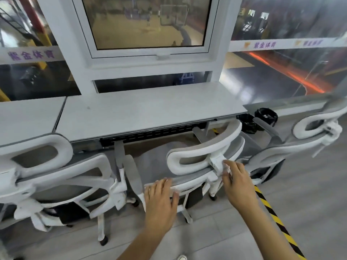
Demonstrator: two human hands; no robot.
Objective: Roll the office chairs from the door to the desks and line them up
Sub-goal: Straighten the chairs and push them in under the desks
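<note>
Pale grey surface (pixel 142 107) by windows | three white-framed grey mesh office chairs (pixel 199 166) | both hands, left (pixel 161 196) and right (pixel 237 182), spread flat on middle backrest, fingers loosely curled

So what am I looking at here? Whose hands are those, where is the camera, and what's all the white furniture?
There is no machine: a person wears a camera on the head, looking down at their own bare hands. The left hand and right hand rest on the top edge of the middle chair, fingers spread rather than clearly gripping. It faces a pale desk under a window. Another white chair stands to its left and one more to its right. Black bins sit beside the desk, and striped tape marks the floor.
</note>
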